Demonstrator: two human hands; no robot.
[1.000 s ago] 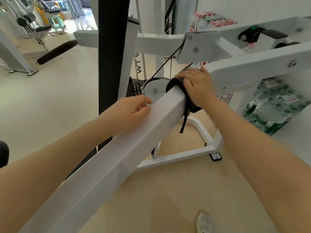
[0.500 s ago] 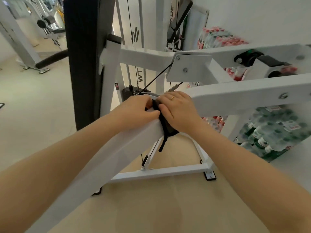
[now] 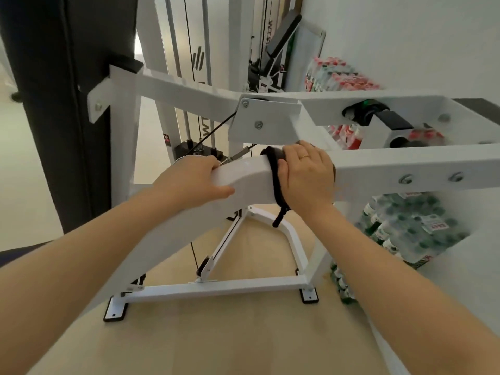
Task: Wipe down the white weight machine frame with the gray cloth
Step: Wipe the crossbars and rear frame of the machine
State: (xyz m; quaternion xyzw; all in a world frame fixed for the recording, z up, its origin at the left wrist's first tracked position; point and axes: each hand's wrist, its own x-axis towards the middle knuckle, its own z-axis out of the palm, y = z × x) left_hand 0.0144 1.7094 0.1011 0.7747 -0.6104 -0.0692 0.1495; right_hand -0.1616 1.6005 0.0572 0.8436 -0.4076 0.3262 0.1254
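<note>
cloth (image 3: pixel 276 177) under right hand (image 3: pixel 307 177), pressed on frame (image 3: pixel 244 182).

Both forearms are bare to the edge of view, with no sleeve, watch or glove showing. The right hand (image 3: pixel 305 177) wears one thin, plain gold-coloured ring (image 3: pixel 305 157) on a finger, near the knuckles. The left hand (image 3: pixel 193 180) wears nothing. Fingernails are short and unpainted.
</note>
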